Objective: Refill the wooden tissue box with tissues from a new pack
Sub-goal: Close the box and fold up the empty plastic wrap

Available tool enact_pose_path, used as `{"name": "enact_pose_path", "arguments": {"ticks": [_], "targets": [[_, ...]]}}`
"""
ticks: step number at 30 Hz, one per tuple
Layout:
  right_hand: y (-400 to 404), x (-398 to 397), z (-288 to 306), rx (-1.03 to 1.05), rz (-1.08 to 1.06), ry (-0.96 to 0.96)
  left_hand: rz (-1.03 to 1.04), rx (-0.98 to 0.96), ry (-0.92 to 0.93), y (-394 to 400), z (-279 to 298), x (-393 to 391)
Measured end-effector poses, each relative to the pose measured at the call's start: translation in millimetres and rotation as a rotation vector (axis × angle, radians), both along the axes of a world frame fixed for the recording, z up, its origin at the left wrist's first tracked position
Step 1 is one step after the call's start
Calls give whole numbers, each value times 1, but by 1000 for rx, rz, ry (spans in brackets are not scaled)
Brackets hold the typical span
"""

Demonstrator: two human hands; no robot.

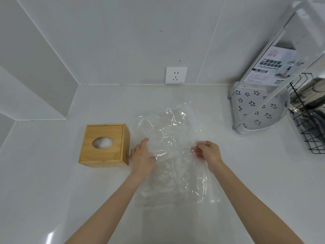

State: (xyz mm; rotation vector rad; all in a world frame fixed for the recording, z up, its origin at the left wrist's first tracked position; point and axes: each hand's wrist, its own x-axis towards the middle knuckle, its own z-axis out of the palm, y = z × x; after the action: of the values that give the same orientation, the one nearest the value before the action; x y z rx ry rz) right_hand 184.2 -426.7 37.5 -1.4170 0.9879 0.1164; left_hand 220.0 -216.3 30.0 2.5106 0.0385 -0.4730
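Observation:
A wooden tissue box (103, 145) stands on the white counter (44, 173) at the left, with white tissue showing in its oval top opening (103, 142). To its right lies a crumpled clear plastic wrapper (172, 148), spread flat over the counter. My left hand (141, 156) lies on the wrapper's left edge, close beside the box, fingers hidden under the palm. My right hand (207, 153) pinches the film at the wrapper's middle right with curled fingers.
A white perforated corner rack (255, 106) with a printed label stands at the back right. A black wire rack (309, 120) holding dark items sits at the far right edge. A wall socket (176, 75) is on the back wall.

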Motion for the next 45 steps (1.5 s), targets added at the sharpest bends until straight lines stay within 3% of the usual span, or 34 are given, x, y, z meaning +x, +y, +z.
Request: {"name": "enact_pose_path", "arguments": {"ticks": [10,16,19,27,33,37,40,42,45], "targets": [[-20,-3,44,71,-43,-211,496,-977,272,13,48,20],[-23,-6,73,26,-33,-334,588,-1174,248,31,87,30],[-20,-9,85,-7,-46,-424,498,-1112,173,42,100,29],[-15,-17,100,-106,164,-479,344,-919,96,70,110,25],[-20,-23,109,-190,350,-399,104,-493,-94,74,120,24],[-22,-26,111,-320,344,-378,42,-299,-251,74,126,24],[-23,-27,108,-538,328,-338,-13,-203,-317,70,132,21],[-24,-25,106,-805,366,-226,-34,-145,-329,67,136,19],[-19,-23,112,-1138,501,-70,-113,-186,-341,63,140,13]]}}
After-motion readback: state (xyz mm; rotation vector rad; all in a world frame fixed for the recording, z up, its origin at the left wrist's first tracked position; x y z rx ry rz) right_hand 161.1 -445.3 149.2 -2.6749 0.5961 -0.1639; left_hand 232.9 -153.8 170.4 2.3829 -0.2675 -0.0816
